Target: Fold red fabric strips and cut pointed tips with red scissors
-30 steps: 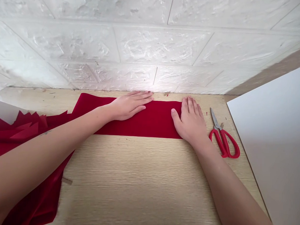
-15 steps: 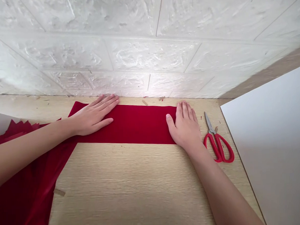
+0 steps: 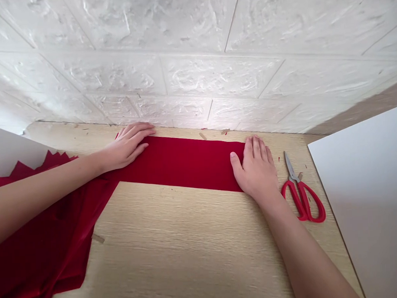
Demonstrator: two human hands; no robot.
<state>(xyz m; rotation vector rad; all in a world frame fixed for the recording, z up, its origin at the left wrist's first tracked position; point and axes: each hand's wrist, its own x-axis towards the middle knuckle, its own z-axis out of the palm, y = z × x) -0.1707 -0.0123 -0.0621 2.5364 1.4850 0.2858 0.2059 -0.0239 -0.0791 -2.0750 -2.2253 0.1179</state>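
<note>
A strip of dark red fabric [image 3: 186,162] lies flat along the back of the wooden table, with a loose, bunched part trailing down at the left. On the strip's left end rests my left hand [image 3: 128,145], its fingers stretched towards the wall. My right hand [image 3: 257,166] presses flat on the right end, thumb spread apart from the fingers. Just to the right of that hand lie scissors [image 3: 302,191] with red handles, blades pointing away and nearly closed.
A pale textured brick-pattern wall [image 3: 189,75] stands close behind the fabric. To the right is a white panel [image 3: 369,182], and another white panel [image 3: 19,148] shows at the left. Small scraps and red threads are scattered on the wooden tabletop [image 3: 182,249].
The view has shifted, so everything sits further right. My left hand has shifted slightly at the fabric's left end, and the loose fabric has moved a little. My right hand stays on the right end.
</note>
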